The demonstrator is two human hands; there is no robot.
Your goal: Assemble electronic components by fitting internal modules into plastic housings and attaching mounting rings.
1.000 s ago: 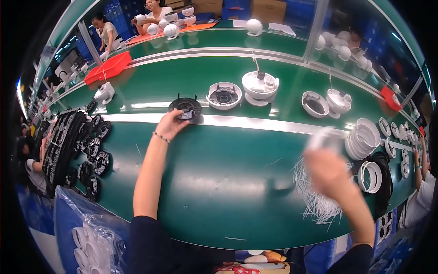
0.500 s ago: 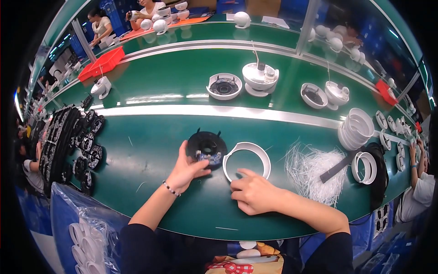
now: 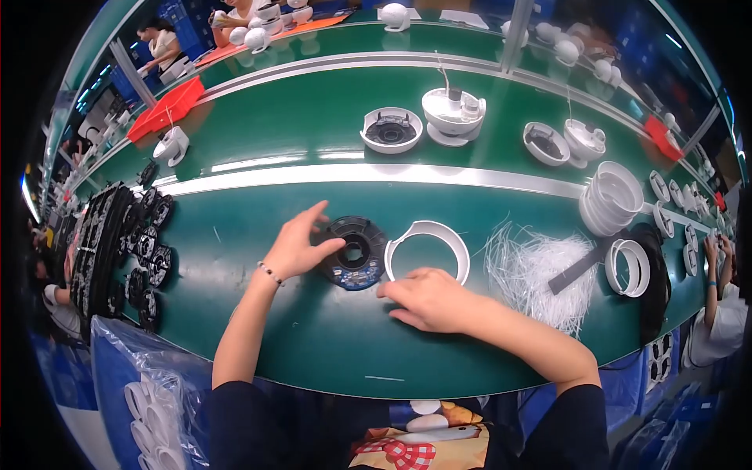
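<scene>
Two hands low over the green worktop [image 3: 258, 345]. Left hand [image 3: 296, 247] spread wide, thumb touching the edge of the round black disc [image 3: 357, 252], nothing held in its grip. Right hand [image 3: 427, 298] laid flat, fingers loose, just below the open white ring [image 3: 428, 249] and just beside the disc. Disc and ring side by side, mid worktop. Heap of thin white strands [image 3: 533, 266] to the right. Red tray [image 3: 166, 108] far back left. Clear bag of white rings [image 3: 153, 407] down at the left corner. Stack of white rings [image 3: 611, 197] on the right.
</scene>
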